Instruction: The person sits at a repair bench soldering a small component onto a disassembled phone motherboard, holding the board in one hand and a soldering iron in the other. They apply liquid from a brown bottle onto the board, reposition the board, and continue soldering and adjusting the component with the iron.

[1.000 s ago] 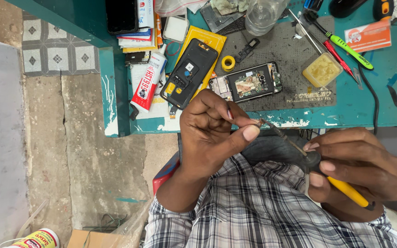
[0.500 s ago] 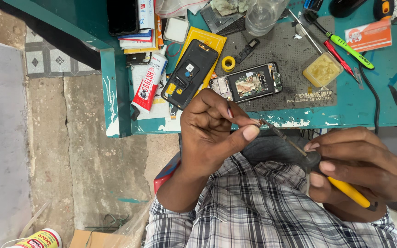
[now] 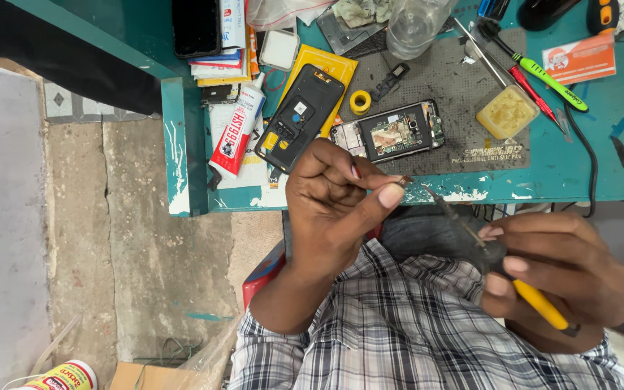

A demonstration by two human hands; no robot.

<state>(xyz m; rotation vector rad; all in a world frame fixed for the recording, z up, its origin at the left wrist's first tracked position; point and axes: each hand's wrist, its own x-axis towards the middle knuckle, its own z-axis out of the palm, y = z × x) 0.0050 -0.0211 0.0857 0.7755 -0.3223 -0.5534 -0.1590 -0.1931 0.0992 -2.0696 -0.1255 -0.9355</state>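
My left hand (image 3: 337,209) pinches a tiny part (image 3: 403,180) between thumb and fingertips, just in front of the teal table's edge. My right hand (image 3: 554,271) grips a soldering iron (image 3: 503,274) with a yellow handle; its thin metal tip points up-left toward that small part and ends close to it. On the grey work mat (image 3: 464,87) lies an opened phone (image 3: 391,133) with its circuit board showing. A black phone back frame (image 3: 301,115) rests on a yellow card to its left.
The teal table (image 3: 594,173) carries a glue tube (image 3: 236,133), a yellow tape roll (image 3: 360,101), a tub of yellowish paste (image 3: 507,112), a green screwdriver (image 3: 550,76), a clear bottle (image 3: 413,25) and stacked boxes. Concrete floor lies at left, with a can (image 3: 59,377) near the bottom.
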